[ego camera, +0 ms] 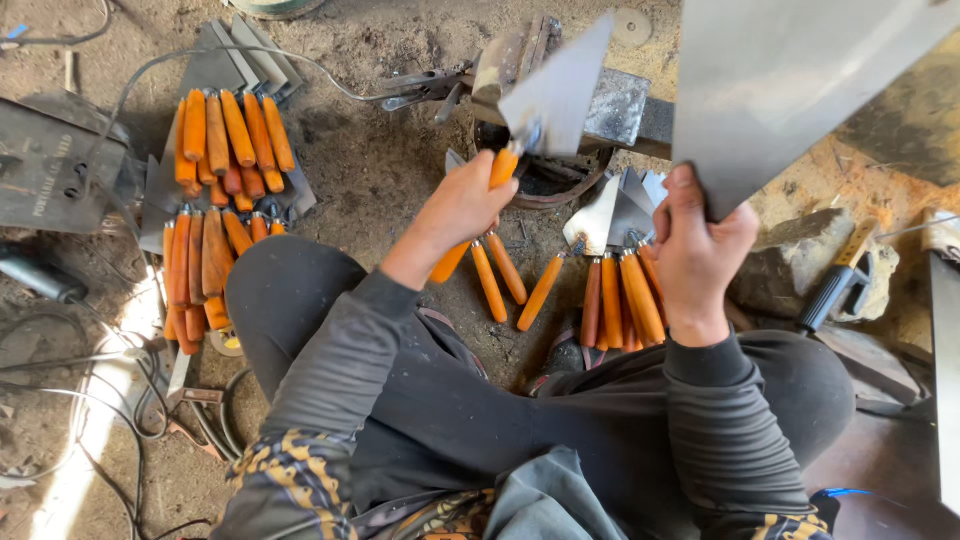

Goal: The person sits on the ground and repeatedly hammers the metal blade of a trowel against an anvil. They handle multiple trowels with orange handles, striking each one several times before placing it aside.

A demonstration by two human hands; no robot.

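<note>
Orange trowel handles [228, 140], grey steel blade [560, 95], dark grey sleeves [345, 360].

Large metal sheet [790, 90] cut off by the top and right edges, left hand [455, 210] hiding the middle of the trowel's orange handle [503, 168], lower trowel blades [160, 200] buried under stacked handles, fingertips behind the sheet unseen.

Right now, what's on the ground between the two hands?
Head view: between left hand and right hand lie loose orange-handled trowels on the dirt floor.
</note>
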